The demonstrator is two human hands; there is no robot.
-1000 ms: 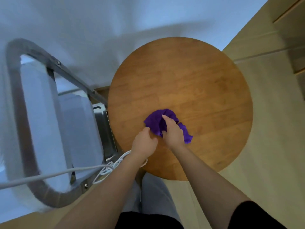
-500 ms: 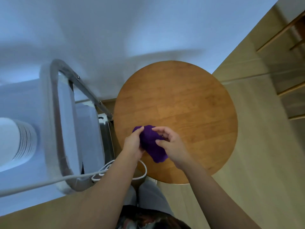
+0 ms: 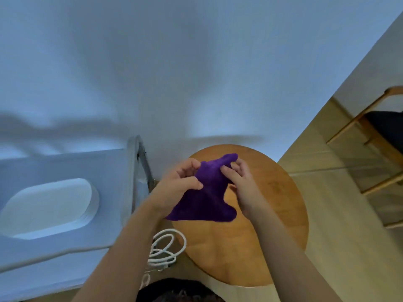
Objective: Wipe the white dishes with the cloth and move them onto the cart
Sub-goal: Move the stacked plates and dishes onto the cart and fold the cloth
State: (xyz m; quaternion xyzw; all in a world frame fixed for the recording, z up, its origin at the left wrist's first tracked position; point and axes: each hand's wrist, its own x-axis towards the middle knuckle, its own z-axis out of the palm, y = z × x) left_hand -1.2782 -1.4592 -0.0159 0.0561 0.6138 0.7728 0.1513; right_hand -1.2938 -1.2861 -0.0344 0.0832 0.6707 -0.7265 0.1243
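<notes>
Stretching cloth between left hand, right hand.

View: one head-worn wide-angle camera; no second view to share with.
Position: above the person's forearms, close over the round wooden surface.
Facing: forward and steeply down, toward the wall.
Nearness: hands near frame centre, at arm's reach.
Edges: cart left, chair right; lines bend outward.
</notes>
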